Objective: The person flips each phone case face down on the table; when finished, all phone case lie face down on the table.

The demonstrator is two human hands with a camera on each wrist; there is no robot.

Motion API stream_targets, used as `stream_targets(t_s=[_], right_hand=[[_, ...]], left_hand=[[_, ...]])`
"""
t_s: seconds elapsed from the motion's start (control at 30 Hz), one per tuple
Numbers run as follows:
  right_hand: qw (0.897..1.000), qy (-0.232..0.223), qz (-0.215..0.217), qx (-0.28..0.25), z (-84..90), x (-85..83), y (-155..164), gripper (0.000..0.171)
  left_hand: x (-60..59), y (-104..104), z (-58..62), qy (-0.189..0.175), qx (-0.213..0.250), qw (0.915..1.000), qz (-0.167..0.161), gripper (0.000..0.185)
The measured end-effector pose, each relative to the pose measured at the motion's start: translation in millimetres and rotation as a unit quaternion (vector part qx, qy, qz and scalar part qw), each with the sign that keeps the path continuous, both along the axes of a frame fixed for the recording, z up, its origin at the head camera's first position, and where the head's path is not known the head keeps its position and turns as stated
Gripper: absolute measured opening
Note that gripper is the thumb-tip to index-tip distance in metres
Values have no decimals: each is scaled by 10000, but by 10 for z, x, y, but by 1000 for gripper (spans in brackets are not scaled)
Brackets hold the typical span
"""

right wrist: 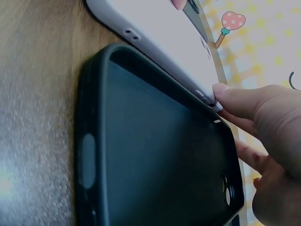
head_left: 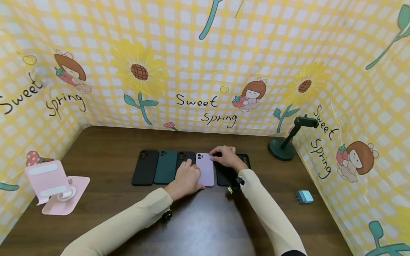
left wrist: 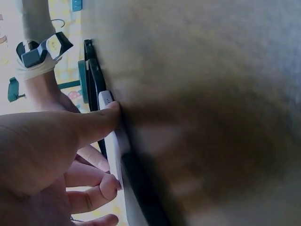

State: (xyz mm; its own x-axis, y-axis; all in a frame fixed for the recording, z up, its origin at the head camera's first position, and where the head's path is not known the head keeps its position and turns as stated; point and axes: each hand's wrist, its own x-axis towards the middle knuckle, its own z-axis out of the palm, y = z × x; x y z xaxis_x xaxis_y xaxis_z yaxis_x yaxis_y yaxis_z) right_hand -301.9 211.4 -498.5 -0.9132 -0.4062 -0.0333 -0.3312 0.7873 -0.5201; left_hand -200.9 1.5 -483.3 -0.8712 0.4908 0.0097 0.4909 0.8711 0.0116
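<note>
A lavender phone case (head_left: 206, 172) lies camera-holes up in a side-by-side row of phone cases. My left hand (head_left: 185, 177) holds its near left part, thumb on the bottom edge and bent fingers by the left side. At the far right corner my right hand (head_left: 228, 156) pinches it, the thumb (right wrist: 233, 99) on the corner. Left of it are a black case (head_left: 185, 156), partly under my left hand, a dark green case (head_left: 165, 167) and another black case (head_left: 145, 168). To the right a dark case (right wrist: 160, 141) lies hollow side up, close against the lavender one.
One more black case (head_left: 245, 159) shows past my right wrist. A pink folding stand (head_left: 68, 195) is at the left of the brown table (head_left: 112, 142). On the right are a dark green stand (head_left: 282, 149) and a light blue charger plug (head_left: 304, 196). Patterned cloth surrounds the table.
</note>
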Motion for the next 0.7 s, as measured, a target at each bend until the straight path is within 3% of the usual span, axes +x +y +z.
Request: stream_targets(t_s=[0.2, 0.3, 0.47, 0.7], right_hand=[[9994, 36, 336, 87, 64, -11, 100, 27], [9994, 138, 299, 39, 116, -28, 228, 28], [9999, 139, 77, 59, 206, -22, 502, 28], [9993, 176, -3, 323, 155, 14, 754, 28]], left_hand=[[-16, -26, 20, -184, 68, 9998, 20, 58], [-8, -14, 16, -126, 55, 9999, -18, 64], [26, 60, -8, 109, 281, 9986, -435, 72], [47, 188, -40, 124, 800, 9909, -1078, 53]])
